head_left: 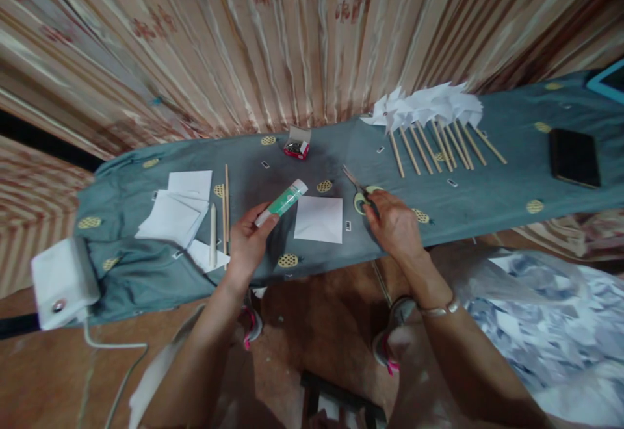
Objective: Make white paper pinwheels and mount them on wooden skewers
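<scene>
My left hand (249,237) grips a green and white glue tube (285,203), its pale end pointing up and to the right. My right hand (394,224) has its fingers on the yellow-green handles of a pair of scissors (359,194), whose blades point away from me. Between my hands, a square white sheet of paper (319,220) lies flat on the cloth. Behind it stands a small red box (297,145) with its flap up and small shiny pieces inside.
White paper pinwheels on wooden sticks (433,117) lie in a row at the back right. A dark phone (574,158) is farther right. Left are paper squares (178,211), a white rod (213,234) and thin sticks (227,201). A bag of paper scraps (550,325) sits below.
</scene>
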Demonstrator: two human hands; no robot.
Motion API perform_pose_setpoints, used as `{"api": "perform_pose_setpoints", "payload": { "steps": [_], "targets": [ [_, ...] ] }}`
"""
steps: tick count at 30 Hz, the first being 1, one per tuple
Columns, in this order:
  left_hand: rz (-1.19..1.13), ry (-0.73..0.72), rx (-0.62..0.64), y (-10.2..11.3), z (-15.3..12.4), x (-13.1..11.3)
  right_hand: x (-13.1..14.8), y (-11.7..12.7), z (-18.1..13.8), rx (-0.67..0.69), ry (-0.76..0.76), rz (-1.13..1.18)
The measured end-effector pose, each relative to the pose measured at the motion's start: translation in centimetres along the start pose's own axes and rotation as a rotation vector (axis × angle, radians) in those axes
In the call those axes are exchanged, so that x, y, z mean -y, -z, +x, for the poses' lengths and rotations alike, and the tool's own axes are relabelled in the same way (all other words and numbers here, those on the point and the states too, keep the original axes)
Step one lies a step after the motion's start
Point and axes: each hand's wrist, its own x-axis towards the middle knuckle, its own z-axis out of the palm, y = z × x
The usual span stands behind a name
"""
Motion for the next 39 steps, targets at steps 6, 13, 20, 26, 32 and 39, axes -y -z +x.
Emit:
{"api": "perform_pose_setpoints", "payload": {
  "steps": [6,13,20,26,32,39],
  "targets": [
    [-0.255,0.18,0.078,-1.6,-1.5,-1.1,1.0,1.2,-0.1,-0.041,-0.007,0.105],
    [-0.44,0.366,0.293,-3.3,-3.7,-1.4,5.2,0.6,-2.0,0.204,-0.245,1.076],
    [-0.484,0.468,0.465,-4.1,-5.4,-1.1,7.5,0.7,-3.0,0.345,-0.488,1.509],
    [-0.44,0.447,0.501,-3.7,-5.5,-1.6,7.5,1.5,-2.9,0.199,-0.543,1.553],
    [-0.136,0.148,0.283,-1.6,-4.4,-1.2,6.4,2.6,-2.6,0.145,-0.779,1.662],
    [0.547,-0.387,0.147,0.9,-0.7,1.1,6.7,3.3,-3.2,0.349,-0.733,1.861]
  ]
}}
